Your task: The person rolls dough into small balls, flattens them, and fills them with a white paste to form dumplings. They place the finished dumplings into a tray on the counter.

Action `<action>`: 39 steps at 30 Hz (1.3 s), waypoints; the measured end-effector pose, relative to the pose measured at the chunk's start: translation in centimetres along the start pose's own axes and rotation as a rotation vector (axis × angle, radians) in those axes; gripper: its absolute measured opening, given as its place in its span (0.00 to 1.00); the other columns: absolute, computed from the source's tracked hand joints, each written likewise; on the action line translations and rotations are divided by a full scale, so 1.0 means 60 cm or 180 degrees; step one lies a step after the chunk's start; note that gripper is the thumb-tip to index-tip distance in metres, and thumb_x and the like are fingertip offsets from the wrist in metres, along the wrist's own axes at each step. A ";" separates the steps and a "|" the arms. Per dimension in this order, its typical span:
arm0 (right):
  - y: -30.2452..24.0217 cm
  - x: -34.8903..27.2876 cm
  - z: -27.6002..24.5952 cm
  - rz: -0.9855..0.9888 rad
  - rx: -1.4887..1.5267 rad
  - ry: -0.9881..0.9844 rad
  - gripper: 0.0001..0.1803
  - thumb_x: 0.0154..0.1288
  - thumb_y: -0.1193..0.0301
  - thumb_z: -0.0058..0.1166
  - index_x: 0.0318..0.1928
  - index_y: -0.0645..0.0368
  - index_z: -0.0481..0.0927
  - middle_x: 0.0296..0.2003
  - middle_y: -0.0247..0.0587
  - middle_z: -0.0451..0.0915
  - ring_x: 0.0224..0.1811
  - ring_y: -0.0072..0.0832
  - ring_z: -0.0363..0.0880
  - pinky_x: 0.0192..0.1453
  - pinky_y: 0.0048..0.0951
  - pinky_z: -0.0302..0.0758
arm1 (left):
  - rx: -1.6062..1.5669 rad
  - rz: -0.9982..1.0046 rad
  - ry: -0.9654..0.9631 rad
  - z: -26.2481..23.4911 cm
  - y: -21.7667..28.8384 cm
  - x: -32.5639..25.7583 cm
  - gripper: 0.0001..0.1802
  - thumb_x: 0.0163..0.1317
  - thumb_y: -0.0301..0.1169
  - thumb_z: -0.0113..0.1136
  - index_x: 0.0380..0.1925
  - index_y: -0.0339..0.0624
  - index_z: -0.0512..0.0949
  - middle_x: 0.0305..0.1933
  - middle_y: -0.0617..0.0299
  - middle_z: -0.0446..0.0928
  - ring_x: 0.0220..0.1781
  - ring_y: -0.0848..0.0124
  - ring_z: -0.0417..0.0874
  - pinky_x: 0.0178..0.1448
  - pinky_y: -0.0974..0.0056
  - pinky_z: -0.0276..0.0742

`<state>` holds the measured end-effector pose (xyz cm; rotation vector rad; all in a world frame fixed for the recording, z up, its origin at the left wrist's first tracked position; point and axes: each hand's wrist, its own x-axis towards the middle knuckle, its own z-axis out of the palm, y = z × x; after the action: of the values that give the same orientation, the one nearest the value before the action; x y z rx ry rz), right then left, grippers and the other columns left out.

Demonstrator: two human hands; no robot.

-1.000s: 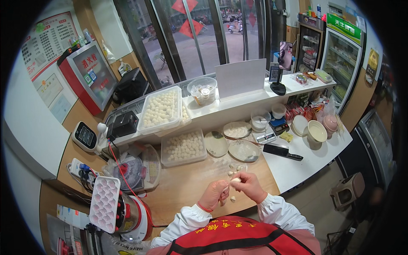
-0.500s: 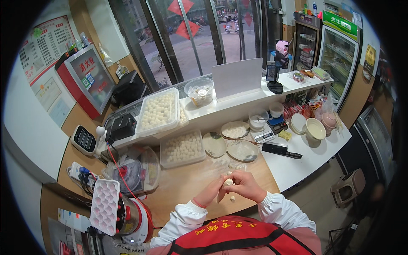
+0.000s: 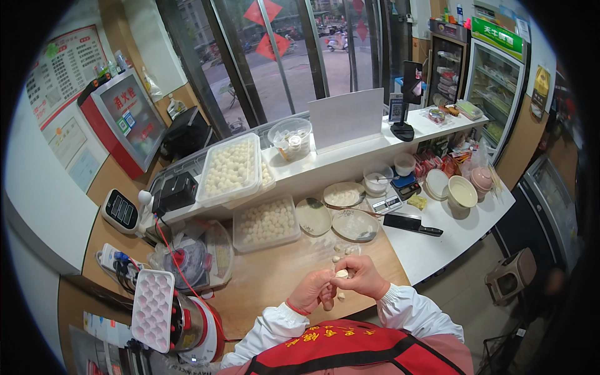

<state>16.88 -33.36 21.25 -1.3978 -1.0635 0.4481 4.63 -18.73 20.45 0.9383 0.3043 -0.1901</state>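
Above the wooden board [image 3: 269, 281], my two hands meet at a small lump of white dough [image 3: 342, 274]. My left hand [image 3: 312, 290] is closed, its thumb and finger pinching the lump from the left. From the other side, the curled fingers of my right hand [image 3: 364, 277] grip the same lump. Several small dough pieces [image 3: 348, 250] lie on the floured board just beyond my hands. One more piece [image 3: 341, 296] rests close below them.
A plastic box of white dough balls [image 3: 269, 242] stands at the back of the board, beside plates [image 3: 355, 234]. Another filled box [image 3: 230, 197] sits on the ledge. A cleaver [image 3: 412, 224], a kitchen scale [image 3: 385, 204] and bowls [image 3: 462, 190] occupy the right counter. A steamer [image 3: 199, 315] is at left.
My left hand has turned, its fingers now curled in below the dough. The lump looks flatter between my fingertips. My hands now uncover more dough pieces beyond them. The phone screen went dark.
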 end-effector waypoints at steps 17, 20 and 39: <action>0.440 -0.082 -0.051 0.2602 -0.0910 0.0396 0.29 0.62 0.69 0.58 0.64 0.60 0.73 0.41 0.50 0.85 0.37 0.32 0.84 0.42 0.33 0.81 | 0.0319 0.0588 0.0476 -0.063 -0.024 0.028 0.37 0.79 0.57 0.23 0.41 0.36 0.76 0.26 0.65 0.68 0.29 0.74 0.68 0.38 0.69 0.68; 0.328 -0.025 -0.046 0.1867 -0.1784 0.0233 0.24 0.65 0.64 0.58 0.59 0.61 0.78 0.40 0.45 0.85 0.40 0.29 0.84 0.46 0.30 0.79 | 0.0564 0.0587 0.0583 -0.061 -0.027 0.032 0.38 0.77 0.60 0.23 0.53 0.37 0.72 0.28 0.66 0.69 0.30 0.75 0.68 0.39 0.70 0.68; 0.017 0.045 -0.020 0.0028 -0.0060 -0.0518 0.16 0.61 0.70 0.69 0.49 0.59 0.84 0.31 0.35 0.83 0.28 0.20 0.79 0.33 0.22 0.74 | 0.1135 0.0087 -0.0150 -0.046 0.031 0.029 0.24 0.79 0.47 0.38 0.36 0.40 0.75 0.30 0.62 0.73 0.31 0.75 0.71 0.40 0.69 0.71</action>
<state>19.53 -31.68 21.40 -1.4010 -1.1960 0.5671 6.32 -15.46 19.73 1.2879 0.2170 -0.2459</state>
